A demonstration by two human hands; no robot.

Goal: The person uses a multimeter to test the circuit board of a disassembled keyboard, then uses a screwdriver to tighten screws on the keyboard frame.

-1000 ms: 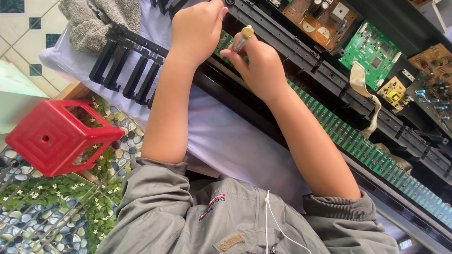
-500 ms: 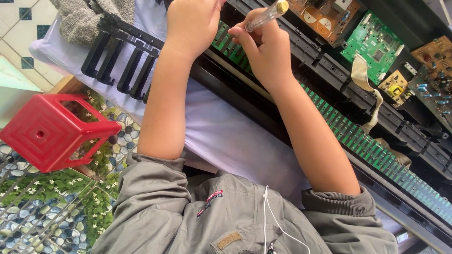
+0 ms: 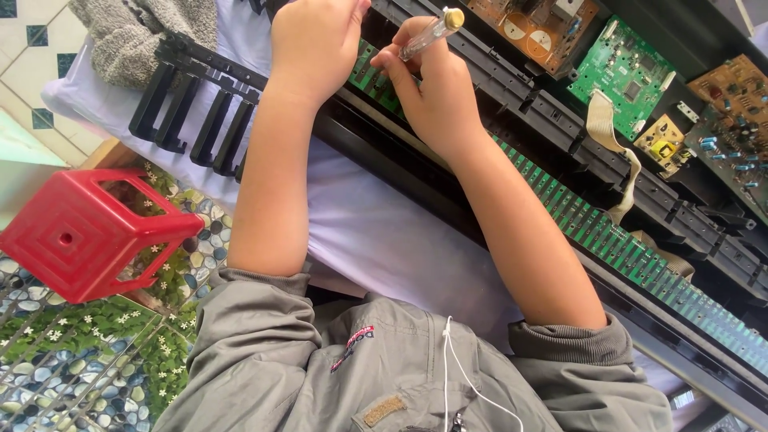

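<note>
Bright, even daylight, soft shadows, sharp focus throughout, no glare, slight wide-angle stretch at the edges

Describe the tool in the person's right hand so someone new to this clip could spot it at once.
Start at the opened keyboard chassis running across the top, with its long green contact strip. At its left end, both hands meet; the right hand grips a slim screwdriver. Its clear handle with a brass-coloured end cap sets it apart from the black plastic around it.
</note>
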